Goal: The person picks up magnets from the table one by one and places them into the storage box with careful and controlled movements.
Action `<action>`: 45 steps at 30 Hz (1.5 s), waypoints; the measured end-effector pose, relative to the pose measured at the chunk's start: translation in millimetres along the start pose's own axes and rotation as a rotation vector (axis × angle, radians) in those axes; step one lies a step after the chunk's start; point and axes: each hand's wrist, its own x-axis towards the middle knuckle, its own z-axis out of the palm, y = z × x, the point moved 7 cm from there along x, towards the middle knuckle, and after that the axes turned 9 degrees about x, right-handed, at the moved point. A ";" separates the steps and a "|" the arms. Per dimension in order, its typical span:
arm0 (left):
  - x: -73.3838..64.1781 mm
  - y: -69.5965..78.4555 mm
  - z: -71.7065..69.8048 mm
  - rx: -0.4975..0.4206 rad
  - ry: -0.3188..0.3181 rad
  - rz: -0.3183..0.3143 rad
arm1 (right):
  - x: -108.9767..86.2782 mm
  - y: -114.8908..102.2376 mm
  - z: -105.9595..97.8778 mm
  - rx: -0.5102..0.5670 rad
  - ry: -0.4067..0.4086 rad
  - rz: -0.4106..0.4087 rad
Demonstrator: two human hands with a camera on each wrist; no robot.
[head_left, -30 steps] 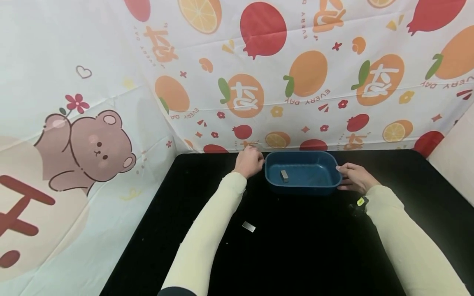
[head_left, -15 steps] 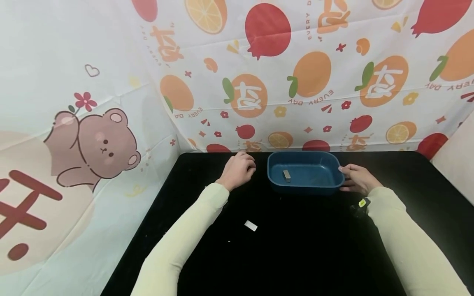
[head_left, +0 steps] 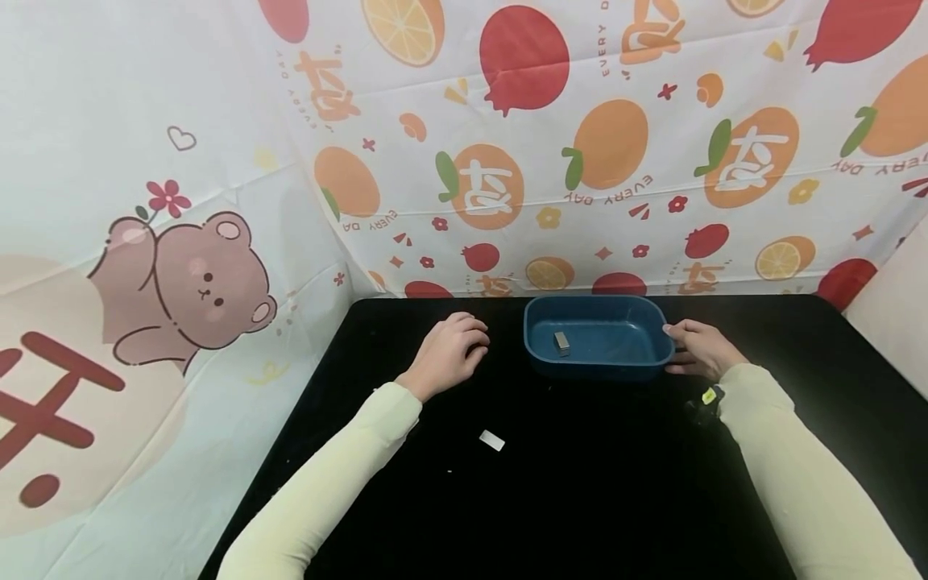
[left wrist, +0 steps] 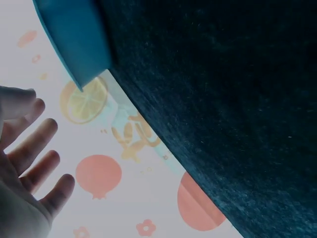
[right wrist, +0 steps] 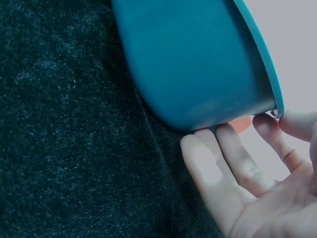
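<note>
A blue rectangular plastic basin stands at the far side of the black cloth. Inside it, toward the left, lies a small grey metallic block. My right hand pinches the basin's right rim between thumb and index finger; in the right wrist view the other fingers lie against the outer wall. To the basin's left, apart from it, my left hand hovers with loosely bent fingers and nothing in them. The left wrist view shows that hand with fingers spread and the basin's corner beyond.
A small flat silvery rectangle lies on the black cloth nearer to me, between the forearms. Behind the table's far edge hangs a white fruit-print curtain; a bear-print curtain closes off the left side.
My left hand has come away from the basin's left end, moving left and toward me. The right hand keeps its hold on the rim, and the basin stays in place.
</note>
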 end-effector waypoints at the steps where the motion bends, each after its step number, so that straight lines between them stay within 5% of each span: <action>1: -3.0 1.3 -2.4 -0.005 0.006 0.010 | 0.1 0.3 -0.3 0.002 0.000 0.003; 10: -31.9 6.2 -14.5 -0.016 0.045 0.065 | 4.1 2.1 -3.5 0.002 -0.003 0.007; 22: -64.1 19.9 5.7 -0.051 -0.028 0.123 | 7.0 2.4 -1.7 0.001 -0.003 0.017; 45: -79.0 40.7 40.2 0.013 -0.269 0.220 | 4.9 4.8 -4.4 -0.005 -0.021 0.018</action>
